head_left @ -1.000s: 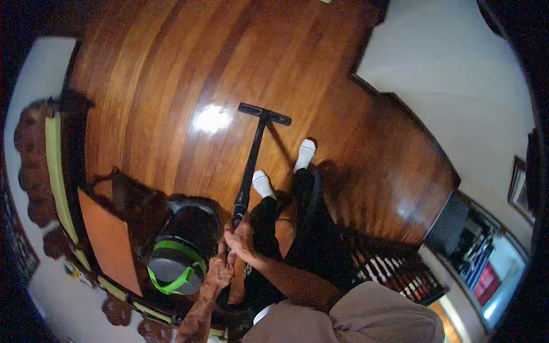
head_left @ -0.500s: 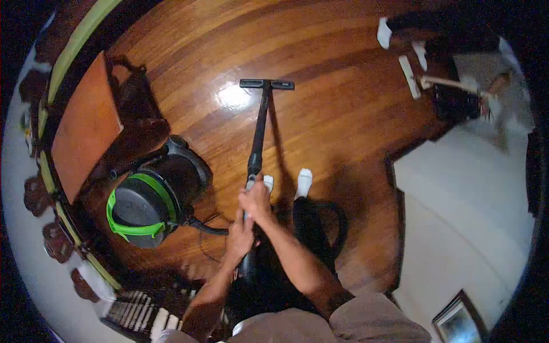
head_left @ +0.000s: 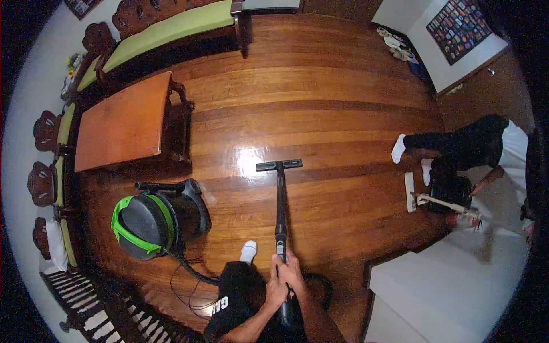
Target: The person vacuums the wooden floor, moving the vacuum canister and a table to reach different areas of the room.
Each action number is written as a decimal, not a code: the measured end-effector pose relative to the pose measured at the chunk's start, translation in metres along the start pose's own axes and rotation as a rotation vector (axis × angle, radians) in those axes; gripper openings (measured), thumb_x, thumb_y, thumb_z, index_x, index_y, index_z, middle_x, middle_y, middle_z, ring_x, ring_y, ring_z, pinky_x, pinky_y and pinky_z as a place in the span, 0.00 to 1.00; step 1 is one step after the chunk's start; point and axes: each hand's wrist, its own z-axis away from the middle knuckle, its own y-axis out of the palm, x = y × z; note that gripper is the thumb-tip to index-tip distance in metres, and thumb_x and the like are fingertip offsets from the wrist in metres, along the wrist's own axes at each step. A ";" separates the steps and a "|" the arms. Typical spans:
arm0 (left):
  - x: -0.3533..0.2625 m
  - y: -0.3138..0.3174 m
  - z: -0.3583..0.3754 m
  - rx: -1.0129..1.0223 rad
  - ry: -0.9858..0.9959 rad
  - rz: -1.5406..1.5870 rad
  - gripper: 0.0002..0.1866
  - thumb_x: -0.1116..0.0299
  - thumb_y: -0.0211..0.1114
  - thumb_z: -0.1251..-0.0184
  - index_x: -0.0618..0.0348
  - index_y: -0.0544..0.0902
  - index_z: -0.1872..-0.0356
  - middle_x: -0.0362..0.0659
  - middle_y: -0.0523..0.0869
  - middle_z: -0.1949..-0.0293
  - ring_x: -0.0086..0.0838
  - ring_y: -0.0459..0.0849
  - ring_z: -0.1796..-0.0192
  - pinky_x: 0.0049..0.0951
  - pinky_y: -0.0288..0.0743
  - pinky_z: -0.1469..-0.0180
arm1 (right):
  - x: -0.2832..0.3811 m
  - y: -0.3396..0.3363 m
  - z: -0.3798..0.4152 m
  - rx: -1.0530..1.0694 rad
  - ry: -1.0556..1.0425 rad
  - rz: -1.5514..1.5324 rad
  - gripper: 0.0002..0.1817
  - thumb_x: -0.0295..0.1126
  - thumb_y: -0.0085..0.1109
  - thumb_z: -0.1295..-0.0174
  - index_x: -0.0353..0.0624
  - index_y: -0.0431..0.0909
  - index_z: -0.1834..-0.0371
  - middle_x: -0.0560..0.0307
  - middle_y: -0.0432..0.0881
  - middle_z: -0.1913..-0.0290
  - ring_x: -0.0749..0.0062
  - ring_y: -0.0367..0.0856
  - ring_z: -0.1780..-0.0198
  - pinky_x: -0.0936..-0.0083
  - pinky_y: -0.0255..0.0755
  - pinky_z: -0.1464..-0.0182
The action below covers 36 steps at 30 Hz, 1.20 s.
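Both my hands are wrapped round the black wand of a vacuum cleaner (head_left: 281, 211). My left hand (head_left: 277, 290) grips low on the wand, closed. Just ahead and to its right, my right hand (head_left: 293, 273) is closed on the wand too, close against the left. At the wand's far end, the flat black floor head (head_left: 279, 165) lies on the wooden floor. The vacuum's black drum body (head_left: 137, 226), with a green handle, stands to my left. Its hose (head_left: 200, 277) runs toward me and partly passes out of sight behind my leg.
A wooden coffee table (head_left: 123, 126) stands beyond the drum, near a bench with a green cushion (head_left: 171, 37). At right, another person (head_left: 480, 143) bends near a pale-handled tool (head_left: 440, 201). White furniture (head_left: 440, 286) borders my right. Shoes (head_left: 394, 46) lie by the far wall.
My view has lifted, so more of the far room shows. Hands and wand appear lower and further right in view. Only one of my socked feet shows now; both hands keep their hold.
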 end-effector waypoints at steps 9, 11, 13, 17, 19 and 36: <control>-0.057 -0.025 -0.131 -0.101 0.088 -0.039 0.30 0.57 0.43 0.25 0.52 0.47 0.26 0.61 0.83 0.62 0.53 0.85 0.63 0.49 0.76 0.61 | 0.070 0.015 -0.151 0.065 -0.177 -0.373 0.16 0.42 0.59 0.36 0.40 0.76 0.55 0.62 0.76 0.70 0.76 0.72 0.68 0.73 0.70 0.64; -0.078 -0.048 -0.154 -0.067 0.204 0.080 0.30 0.60 0.44 0.25 0.54 0.48 0.26 0.64 0.80 0.52 0.58 0.81 0.51 0.53 0.73 0.52 | 0.127 0.013 -0.165 0.075 -0.095 -0.317 0.14 0.41 0.59 0.36 0.41 0.75 0.59 0.62 0.76 0.72 0.77 0.73 0.70 0.75 0.70 0.67; -0.113 -0.073 -0.177 -0.007 0.050 0.121 0.31 0.61 0.44 0.25 0.56 0.47 0.26 0.65 0.77 0.47 0.58 0.80 0.49 0.52 0.72 0.49 | 0.095 0.032 -0.212 0.145 -0.025 -0.269 0.14 0.42 0.58 0.35 0.42 0.74 0.66 0.62 0.76 0.75 0.78 0.75 0.74 0.76 0.70 0.72; -0.114 -0.089 -0.261 0.019 0.100 0.052 0.31 0.64 0.45 0.26 0.56 0.47 0.26 0.65 0.57 0.30 0.59 0.79 0.48 0.53 0.73 0.48 | 0.174 0.033 -0.262 0.206 -0.020 -0.492 0.15 0.42 0.59 0.35 0.41 0.75 0.68 0.60 0.78 0.76 0.73 0.77 0.75 0.74 0.72 0.71; -0.136 -0.100 -0.292 -0.051 0.198 0.005 0.31 0.64 0.46 0.27 0.55 0.47 0.26 0.64 0.52 0.28 0.61 0.79 0.49 0.54 0.74 0.49 | 0.231 0.027 -0.287 0.012 -0.160 -0.148 0.14 0.41 0.58 0.35 0.39 0.76 0.64 0.58 0.79 0.72 0.71 0.77 0.69 0.72 0.72 0.67; -0.152 -0.323 -0.205 -0.747 -0.257 -0.443 0.36 0.51 0.57 0.37 0.58 0.62 0.31 0.68 0.80 0.53 0.57 0.83 0.56 0.53 0.76 0.51 | 0.347 -0.027 -0.424 0.234 0.005 -0.229 0.21 0.54 0.54 0.34 0.47 0.63 0.64 0.57 0.73 0.82 0.68 0.73 0.87 0.69 0.70 0.85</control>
